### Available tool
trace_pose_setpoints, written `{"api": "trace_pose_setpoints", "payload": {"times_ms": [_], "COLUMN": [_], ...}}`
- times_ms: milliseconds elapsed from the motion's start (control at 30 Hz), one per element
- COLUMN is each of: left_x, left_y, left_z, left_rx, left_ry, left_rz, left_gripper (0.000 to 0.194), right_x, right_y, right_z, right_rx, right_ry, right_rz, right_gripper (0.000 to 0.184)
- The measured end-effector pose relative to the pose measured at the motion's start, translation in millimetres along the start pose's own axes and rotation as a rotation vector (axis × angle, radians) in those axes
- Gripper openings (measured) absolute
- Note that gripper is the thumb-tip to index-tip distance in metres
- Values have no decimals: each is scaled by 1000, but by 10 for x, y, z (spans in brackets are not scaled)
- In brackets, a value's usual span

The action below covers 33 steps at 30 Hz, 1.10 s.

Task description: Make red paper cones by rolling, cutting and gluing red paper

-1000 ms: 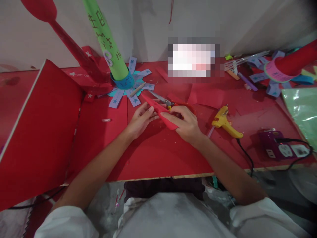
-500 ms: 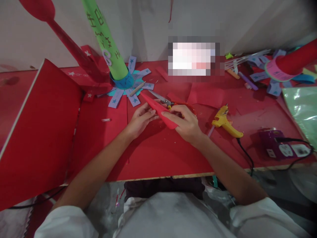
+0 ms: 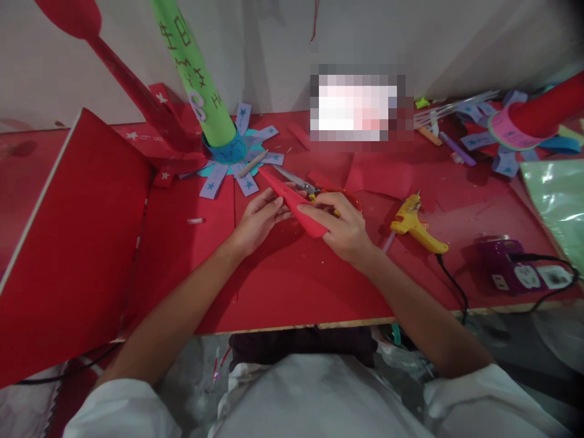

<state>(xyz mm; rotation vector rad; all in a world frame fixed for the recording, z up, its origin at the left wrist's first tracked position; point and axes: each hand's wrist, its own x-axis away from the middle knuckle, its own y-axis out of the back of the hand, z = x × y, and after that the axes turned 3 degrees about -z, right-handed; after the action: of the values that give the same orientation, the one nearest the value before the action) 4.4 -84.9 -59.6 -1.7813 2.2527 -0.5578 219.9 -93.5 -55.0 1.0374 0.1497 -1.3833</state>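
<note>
Both my hands hold a long rolled red paper cone (image 3: 292, 201) above the red table (image 3: 283, 286). My left hand (image 3: 258, 222) pinches the cone's left side near its middle. My right hand (image 3: 344, 228) grips its wide lower end, with the thumb along the cone. The pointed tip aims up-left toward a green paper tube (image 3: 196, 76) that stands on a blue star-petal base (image 3: 237, 161). A pair of scissors (image 3: 298, 181) lies just behind my hands.
A yellow glue gun (image 3: 417, 225) lies right of my right hand, its cable running off the table edge. A purple power strip (image 3: 513, 264) sits at right. A big red board (image 3: 73, 243) leans at left. Paper scraps and another red tube (image 3: 542, 112) lie at back right.
Almost nothing has moved; my fingers have shifted slightly on the red cone.
</note>
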Motion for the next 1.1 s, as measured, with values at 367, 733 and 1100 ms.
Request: {"api": "trace_pose_setpoints", "payload": {"times_ms": [367, 733, 1100], "left_x": [-162, -193, -172], "left_y": [264, 361, 281], "left_z": [82, 160, 145], "left_rx": [-126, -262, -317], "left_ry": [-334, -415, -390], "left_rz": [-389, -414, -418], "left_gripper": [30, 41, 34], "right_x": [58, -44, -70], "right_y": [-9, 58, 62], "right_z": [-126, -81, -61], "right_rx": [25, 95, 110], "right_ry": [204, 66, 115], "right_rz": [-91, -240, -275], "right_gripper": [31, 28, 29]}}
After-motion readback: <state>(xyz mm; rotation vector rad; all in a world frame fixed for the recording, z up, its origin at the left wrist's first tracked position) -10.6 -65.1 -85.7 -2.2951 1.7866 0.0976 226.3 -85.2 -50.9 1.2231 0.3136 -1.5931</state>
